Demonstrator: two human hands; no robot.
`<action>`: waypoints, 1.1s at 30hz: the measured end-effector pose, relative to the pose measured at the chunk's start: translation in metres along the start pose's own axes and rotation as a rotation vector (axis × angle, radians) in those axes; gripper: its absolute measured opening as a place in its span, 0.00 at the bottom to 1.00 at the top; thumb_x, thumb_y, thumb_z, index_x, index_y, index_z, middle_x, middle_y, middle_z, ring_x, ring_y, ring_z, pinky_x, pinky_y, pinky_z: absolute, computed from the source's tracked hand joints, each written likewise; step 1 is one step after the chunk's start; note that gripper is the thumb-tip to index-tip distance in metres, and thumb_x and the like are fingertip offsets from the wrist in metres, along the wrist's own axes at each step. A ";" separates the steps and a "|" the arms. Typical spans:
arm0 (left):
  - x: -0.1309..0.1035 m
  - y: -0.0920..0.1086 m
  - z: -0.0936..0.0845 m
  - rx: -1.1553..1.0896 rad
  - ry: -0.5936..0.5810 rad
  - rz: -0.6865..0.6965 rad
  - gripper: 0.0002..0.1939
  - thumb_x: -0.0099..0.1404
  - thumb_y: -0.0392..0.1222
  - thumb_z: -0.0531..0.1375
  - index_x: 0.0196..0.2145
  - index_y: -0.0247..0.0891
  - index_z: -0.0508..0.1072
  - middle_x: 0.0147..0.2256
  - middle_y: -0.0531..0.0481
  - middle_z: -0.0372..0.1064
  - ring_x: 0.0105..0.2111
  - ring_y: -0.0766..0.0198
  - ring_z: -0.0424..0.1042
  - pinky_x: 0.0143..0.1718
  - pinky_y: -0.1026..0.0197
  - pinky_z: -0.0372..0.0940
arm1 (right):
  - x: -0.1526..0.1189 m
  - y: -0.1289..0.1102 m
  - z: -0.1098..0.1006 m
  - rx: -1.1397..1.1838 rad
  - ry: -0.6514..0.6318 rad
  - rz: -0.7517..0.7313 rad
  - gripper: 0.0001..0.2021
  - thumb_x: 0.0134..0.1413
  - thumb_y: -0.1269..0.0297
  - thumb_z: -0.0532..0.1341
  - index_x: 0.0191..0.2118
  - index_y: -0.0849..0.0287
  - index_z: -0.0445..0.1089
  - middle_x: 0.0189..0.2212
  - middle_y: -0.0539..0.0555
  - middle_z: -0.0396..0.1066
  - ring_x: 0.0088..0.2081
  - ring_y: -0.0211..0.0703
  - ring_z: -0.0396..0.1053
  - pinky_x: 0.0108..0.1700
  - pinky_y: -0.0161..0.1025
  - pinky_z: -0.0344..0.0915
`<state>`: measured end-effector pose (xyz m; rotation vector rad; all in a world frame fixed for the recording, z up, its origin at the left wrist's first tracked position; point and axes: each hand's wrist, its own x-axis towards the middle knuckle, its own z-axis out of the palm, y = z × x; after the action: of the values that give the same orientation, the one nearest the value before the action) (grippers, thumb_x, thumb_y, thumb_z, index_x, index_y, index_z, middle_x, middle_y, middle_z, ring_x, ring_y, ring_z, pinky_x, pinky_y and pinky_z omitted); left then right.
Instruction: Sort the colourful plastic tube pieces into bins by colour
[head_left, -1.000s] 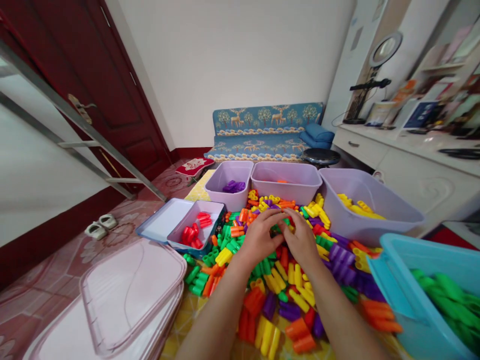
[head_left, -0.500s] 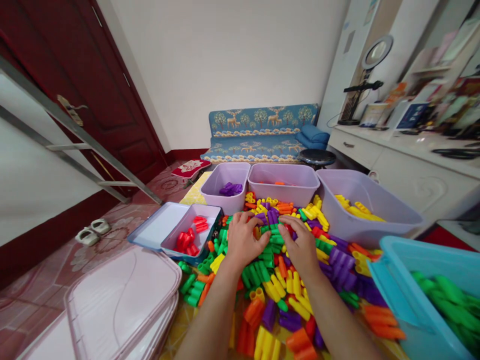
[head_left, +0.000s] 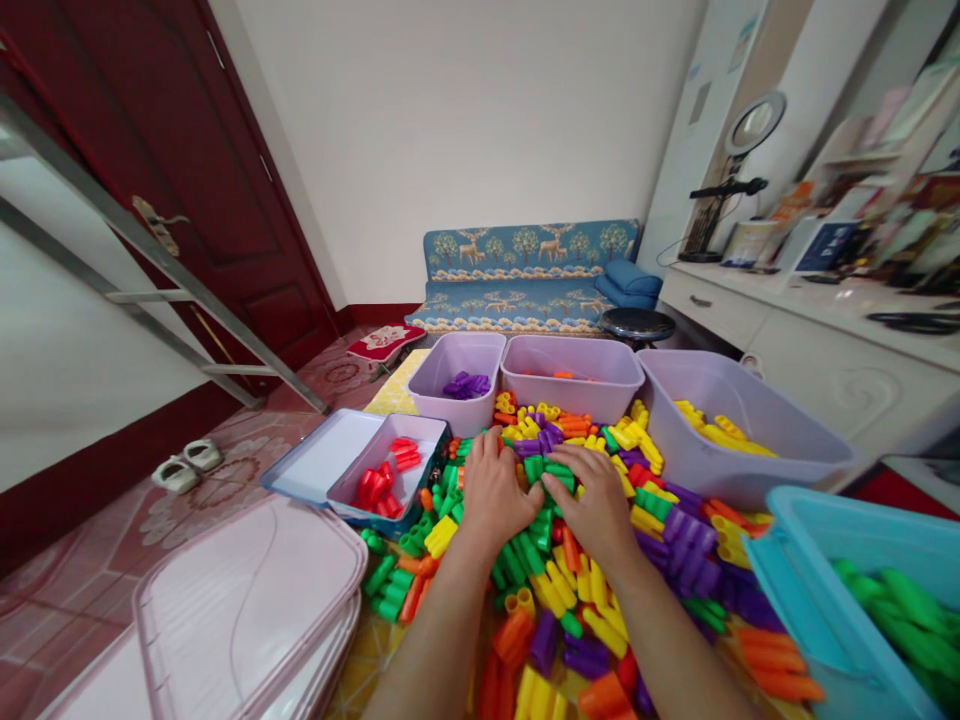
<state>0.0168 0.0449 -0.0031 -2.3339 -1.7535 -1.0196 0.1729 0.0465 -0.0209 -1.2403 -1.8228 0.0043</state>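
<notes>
A mixed pile of plastic tube-shaped building blocks covers the table in front of me, in green, yellow, purple, orange and red. My left hand (head_left: 495,492) rests palm down on the left of the pile, thumb apart from the fingers. Opposite it, my right hand (head_left: 594,500) curves over the pile, its thumb also apart. Between the two thumbs lie green blocks (head_left: 551,470), close to or touching the fingertips. Purple blocks (head_left: 541,440) sit just beyond. Neither hand visibly grips a block, though the undersides of the fingers are hidden.
Lilac bins hold purple blocks (head_left: 466,385), a few orange ones (head_left: 564,376) and yellow ones (head_left: 720,428). A turquoise bin (head_left: 806,590) with green blocks stands right. Left are an open box (head_left: 442,470) with red blocks and stacked lids (head_left: 255,590). A ladder (head_left: 187,285) leans beyond.
The view has shifted slightly, so the scene sits a little lower and further right. My hands stay over the same green blocks, and the right fingers have drawn in slightly.
</notes>
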 end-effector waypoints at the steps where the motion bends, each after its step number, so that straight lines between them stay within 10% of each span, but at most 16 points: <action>1: 0.000 -0.001 0.001 -0.004 -0.008 0.003 0.15 0.52 0.46 0.64 0.34 0.34 0.71 0.53 0.37 0.59 0.54 0.45 0.56 0.53 0.43 0.56 | 0.000 0.001 0.000 0.003 0.004 0.003 0.11 0.53 0.58 0.60 0.40 0.55 0.73 0.43 0.57 0.73 0.47 0.52 0.68 0.51 0.55 0.62; 17: 0.007 0.001 0.004 -0.573 0.115 -0.001 0.07 0.63 0.42 0.59 0.29 0.37 0.73 0.29 0.50 0.71 0.34 0.62 0.69 0.39 0.60 0.62 | -0.001 -0.009 -0.003 0.030 0.014 -0.037 0.13 0.53 0.52 0.61 0.41 0.53 0.73 0.38 0.53 0.75 0.42 0.49 0.70 0.50 0.51 0.61; 33: 0.004 0.003 0.004 -0.598 0.121 -0.035 0.10 0.65 0.43 0.56 0.32 0.37 0.74 0.30 0.49 0.73 0.34 0.62 0.71 0.39 0.61 0.63 | -0.001 -0.012 -0.008 0.104 0.049 0.029 0.07 0.53 0.62 0.60 0.37 0.54 0.73 0.37 0.54 0.73 0.41 0.47 0.69 0.47 0.47 0.64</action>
<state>0.0217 0.0488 -0.0029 -2.4663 -1.6089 -1.8624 0.1692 0.0367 -0.0115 -1.1838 -1.7398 0.0830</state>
